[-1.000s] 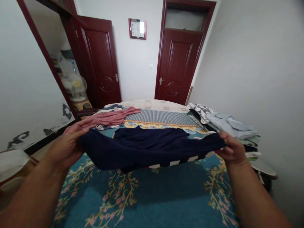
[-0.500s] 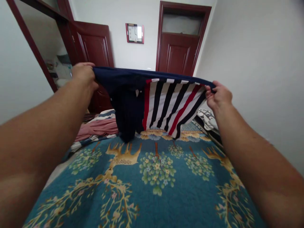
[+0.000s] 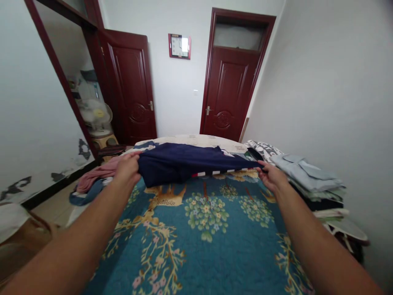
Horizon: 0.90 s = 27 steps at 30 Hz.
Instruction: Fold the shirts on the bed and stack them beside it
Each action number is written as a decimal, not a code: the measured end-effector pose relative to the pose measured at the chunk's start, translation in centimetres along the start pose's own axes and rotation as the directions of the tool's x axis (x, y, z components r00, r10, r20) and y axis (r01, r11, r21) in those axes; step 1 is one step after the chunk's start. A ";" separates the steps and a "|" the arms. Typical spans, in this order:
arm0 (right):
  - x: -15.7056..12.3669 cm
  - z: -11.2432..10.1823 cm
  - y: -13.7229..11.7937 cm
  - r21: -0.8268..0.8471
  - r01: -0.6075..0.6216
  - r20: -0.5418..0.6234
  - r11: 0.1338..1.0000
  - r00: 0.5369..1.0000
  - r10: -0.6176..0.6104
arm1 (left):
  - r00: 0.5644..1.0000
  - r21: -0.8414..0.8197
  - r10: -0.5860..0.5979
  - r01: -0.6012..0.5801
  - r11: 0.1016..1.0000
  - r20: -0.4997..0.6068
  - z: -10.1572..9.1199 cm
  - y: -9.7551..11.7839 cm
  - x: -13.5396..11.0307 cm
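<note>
A navy garment with a striped part (image 3: 181, 162), perhaps a shirt, is stretched sideways between my two hands, low over the far part of the bed. Its left end is pinched in my left hand (image 3: 128, 167). My right hand (image 3: 272, 175) grips the narrow right end between thumb and fingers. Only a thin line of white, red and dark stripes shows along its lower edge; the rest of the striped part is hidden. Underneath lies a teal bedspread (image 3: 205, 262) printed with deer and flowering trees.
Folded clothes (image 3: 310, 172) are stacked at the bed's right side, beside the wall. A pink cloth (image 3: 96, 174) and other clothes lie at the left edge. Farther back are two dark red doors (image 3: 130, 86), a wall clock (image 3: 179, 46) and a fan (image 3: 96, 114).
Both hands have come down, lowering the garment from in front of the doors to just over the bed. Its stripes, broad before, are now mostly out of sight. The view has shifted slightly.
</note>
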State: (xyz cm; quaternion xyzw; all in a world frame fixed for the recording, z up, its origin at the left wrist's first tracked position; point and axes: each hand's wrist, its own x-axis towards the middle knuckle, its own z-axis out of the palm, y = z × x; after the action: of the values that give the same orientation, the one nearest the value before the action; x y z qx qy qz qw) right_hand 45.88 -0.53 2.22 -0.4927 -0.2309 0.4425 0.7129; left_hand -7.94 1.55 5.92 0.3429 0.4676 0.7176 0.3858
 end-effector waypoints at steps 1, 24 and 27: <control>-0.6 -1.4 1.4 -0.021 -0.038 -0.007 0.999 0.999 0.038 | 0.996 0.009 -0.073 0.073 0.997 -0.043 -1.4 -1.9 -1.4; -3.8 -11.4 4.5 -0.371 0.128 -0.010 0.920 0.990 -0.142 | 0.920 0.200 -0.383 0.361 0.911 0.083 -4.6 -1.6 -11.5; -5.5 -13.8 4.4 -0.533 0.112 0.080 0.839 0.993 -0.082 | 0.868 0.284 -0.475 0.424 0.860 0.143 -6.5 -1.0 -13.1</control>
State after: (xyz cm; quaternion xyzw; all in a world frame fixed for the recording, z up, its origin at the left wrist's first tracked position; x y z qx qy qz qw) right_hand 51.89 -11.53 -6.82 -0.6476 -0.3892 0.3370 0.5618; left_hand -7.12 -12.24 1.13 0.3414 0.5765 0.5044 0.5447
